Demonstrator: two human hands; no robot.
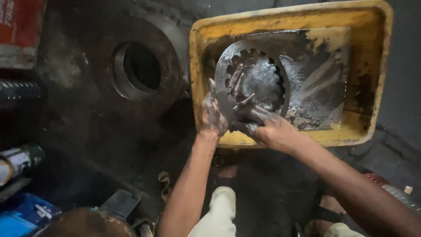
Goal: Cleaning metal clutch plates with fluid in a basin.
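Observation:
A flat steel ring plate (pixel 228 59) with teeth cut around its inner opening stands tilted in a yellow plastic tray (pixel 372 52) of dark oily liquid. My left hand (pixel 213 115), smeared with grease, grips the plate's left edge. My right hand (pixel 269 127) is closed on a dark greasy rag or brush (pixel 245 115) and presses it against the lower part of the plate. Both hands are over the tray's near left corner.
A large dark metal housing (pixel 136 66) with a round bore lies left of the tray on the oily floor. A red container (pixel 19 30), a spray can (pixel 19 160) and a blue packet (pixel 24 215) sit at the left edge. My knees (pixel 219 210) are below.

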